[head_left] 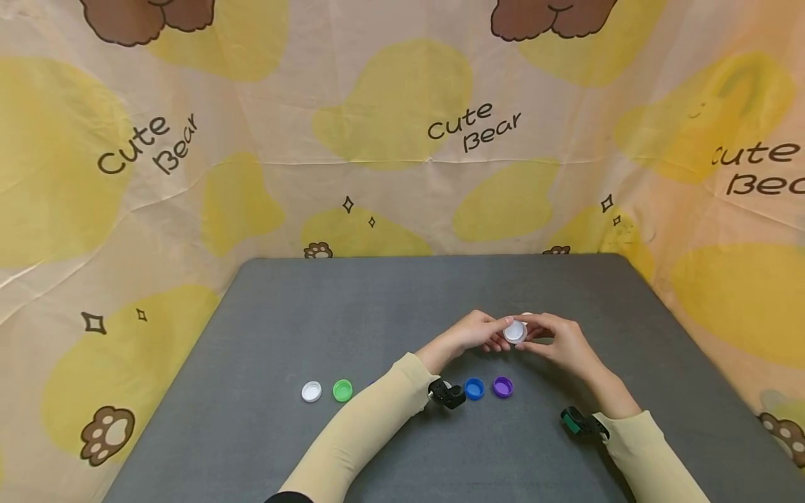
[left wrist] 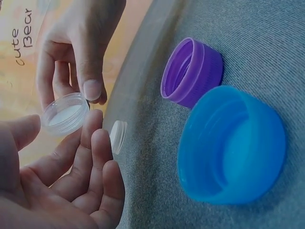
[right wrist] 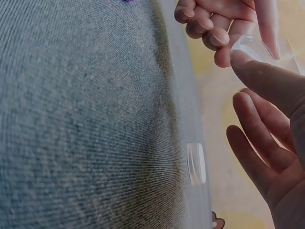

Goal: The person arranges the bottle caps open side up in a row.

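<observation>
A clear, whitish bottle cap (head_left: 515,332) is held up between the two hands, its hollow side facing the head camera. My right hand (head_left: 560,342) pinches the cap's rim between thumb and forefinger, as the left wrist view shows of the cap (left wrist: 66,114) and the hand (left wrist: 78,47). Palm up, my left hand (head_left: 474,332) lies around the cap's other side, thumb and loosely bent fingers right at its edge. Behind the hands, another white cap (right wrist: 196,163) sits on the table.
Nearer the body, a blue cap (head_left: 474,388) and a purple cap (head_left: 502,387) lie hollow side up on the grey table (head_left: 377,300). Left of the left forearm are a white cap (head_left: 311,391) and a green cap (head_left: 342,390). A patterned curtain (head_left: 390,112) hangs behind.
</observation>
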`<state>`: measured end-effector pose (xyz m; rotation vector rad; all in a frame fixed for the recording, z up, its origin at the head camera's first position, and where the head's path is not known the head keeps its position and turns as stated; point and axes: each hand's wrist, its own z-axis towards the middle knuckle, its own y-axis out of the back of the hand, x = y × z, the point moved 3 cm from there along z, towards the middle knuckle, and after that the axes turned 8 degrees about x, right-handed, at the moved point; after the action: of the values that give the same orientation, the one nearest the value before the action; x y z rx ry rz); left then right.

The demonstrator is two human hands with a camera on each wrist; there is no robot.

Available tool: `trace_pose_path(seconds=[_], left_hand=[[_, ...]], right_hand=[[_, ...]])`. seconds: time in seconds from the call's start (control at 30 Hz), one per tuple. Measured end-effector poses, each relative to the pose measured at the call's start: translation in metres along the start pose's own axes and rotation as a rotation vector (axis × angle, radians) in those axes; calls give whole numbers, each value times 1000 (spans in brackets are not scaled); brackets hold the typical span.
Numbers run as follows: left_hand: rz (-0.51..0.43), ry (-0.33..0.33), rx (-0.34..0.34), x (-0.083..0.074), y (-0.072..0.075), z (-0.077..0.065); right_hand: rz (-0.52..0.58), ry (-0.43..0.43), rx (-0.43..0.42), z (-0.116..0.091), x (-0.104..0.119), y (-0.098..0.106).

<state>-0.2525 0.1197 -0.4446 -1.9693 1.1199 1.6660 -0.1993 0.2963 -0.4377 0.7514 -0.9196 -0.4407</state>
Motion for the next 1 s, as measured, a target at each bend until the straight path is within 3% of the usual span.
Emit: trace_pose_path(seconds=[0.2,0.4,0.5,0.77,1.0], left_hand=[[42,-18,-17,-2,-1,-1],[278,-111,-105,-9,-2,-2],[350,-169,-146,-12,-5,-2],[376,-229,-220,-11,-17,-4],[444,-239,-217,-14,-30,-7]], right_hand=[[-23,1,1,-2,-4,-4],[9,-16,-3,-5,-6,-5],[25,-26,0,-7,-5,-2],[8,-42,33,-11,-4,5],[-5,-40,69,-19,-5,12]])
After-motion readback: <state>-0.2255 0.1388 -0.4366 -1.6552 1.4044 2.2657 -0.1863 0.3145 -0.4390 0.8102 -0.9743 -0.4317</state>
